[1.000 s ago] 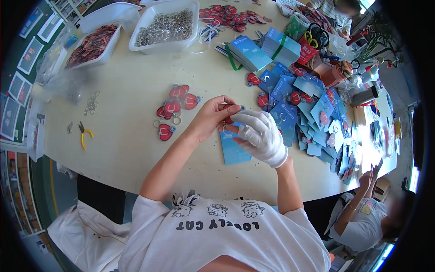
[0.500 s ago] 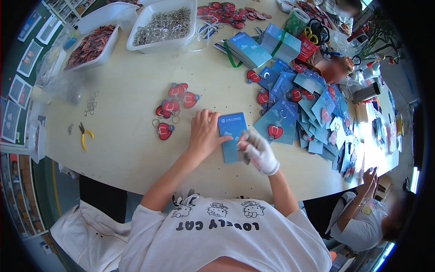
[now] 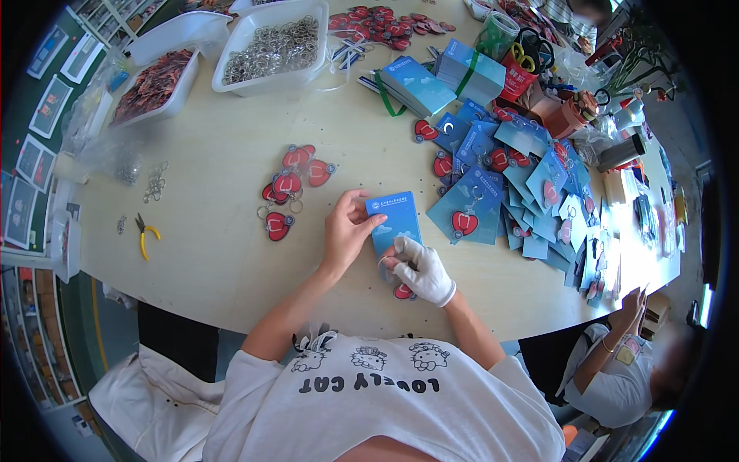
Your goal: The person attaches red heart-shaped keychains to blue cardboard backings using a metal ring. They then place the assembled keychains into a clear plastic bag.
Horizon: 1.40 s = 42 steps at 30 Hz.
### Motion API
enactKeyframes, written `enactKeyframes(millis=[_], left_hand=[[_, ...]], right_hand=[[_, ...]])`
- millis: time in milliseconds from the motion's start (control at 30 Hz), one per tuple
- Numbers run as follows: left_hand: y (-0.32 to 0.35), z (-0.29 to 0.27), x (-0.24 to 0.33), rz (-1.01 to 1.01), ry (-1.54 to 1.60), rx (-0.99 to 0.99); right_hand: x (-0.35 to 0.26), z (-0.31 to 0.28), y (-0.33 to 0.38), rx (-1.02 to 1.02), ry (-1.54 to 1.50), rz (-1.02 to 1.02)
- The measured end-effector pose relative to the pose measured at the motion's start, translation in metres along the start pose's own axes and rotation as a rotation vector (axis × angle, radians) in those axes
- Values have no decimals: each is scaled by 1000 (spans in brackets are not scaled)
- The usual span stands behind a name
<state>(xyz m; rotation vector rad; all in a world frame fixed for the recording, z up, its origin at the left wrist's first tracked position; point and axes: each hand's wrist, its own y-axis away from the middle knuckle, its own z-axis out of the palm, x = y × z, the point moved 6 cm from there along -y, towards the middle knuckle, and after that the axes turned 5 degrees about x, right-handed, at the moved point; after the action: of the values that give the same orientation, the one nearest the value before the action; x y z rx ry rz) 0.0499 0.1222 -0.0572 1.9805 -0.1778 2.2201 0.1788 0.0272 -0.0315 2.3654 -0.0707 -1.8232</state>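
My left hand (image 3: 346,235), bare, pinches the upper left edge of a blue card (image 3: 394,219) with a cloud print, its thumb on the front. My right hand (image 3: 422,271), in a white glove with bare thumb and fingertip, grips the metal ring of a keychain in front of the card's lower part. Below that hand hangs the keychain's red heart-shaped charm (image 3: 403,292). To the left lies a small group of red heart keychains (image 3: 288,185) with metal rings. Right of the card, a finished-looking blue card (image 3: 479,202) carries a red heart keychain.
A heap of blue cards with charms (image 3: 539,185) covers the right side, with stacked cards (image 3: 419,83) behind. White tubs of metal rings (image 3: 271,54) and reddish pieces (image 3: 158,85) stand at back left. Yellow-handled pliers (image 3: 146,236) lie left. Another person (image 3: 616,377) sits at right.
My right hand has come down and slightly left, and the red charm now shows below it. My left hand's fingers have drawn in at the card's edge.
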Motion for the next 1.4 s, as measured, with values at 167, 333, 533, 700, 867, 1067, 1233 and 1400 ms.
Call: enactKeyframes(millis=[167,333,533,700,867,1067,1233,1400], left_hand=[[0,-11,11,37,-239,85],[10,-6,61,613,-741,291],[7,-9,39,157,73,73],[14,4,66,139,250,76],[18,12,73,94,433,54],[22,15,74,113,471,52],[24,15,86,190,443,82],[24,15,93,204,532,128]], right_hand=[[9,-8,-7,16,-99,67],[9,-9,-11,44,-274,-38],[-17,-32,-13,215,-337,137],[-65,-41,-30,452,-312,-46],[-84,-37,-31,463,-413,-4],[-84,-36,-31,442,-475,-82],[-89,-39,-32,413,-538,-98],[-112,-29,-31,574,-666,-254]])
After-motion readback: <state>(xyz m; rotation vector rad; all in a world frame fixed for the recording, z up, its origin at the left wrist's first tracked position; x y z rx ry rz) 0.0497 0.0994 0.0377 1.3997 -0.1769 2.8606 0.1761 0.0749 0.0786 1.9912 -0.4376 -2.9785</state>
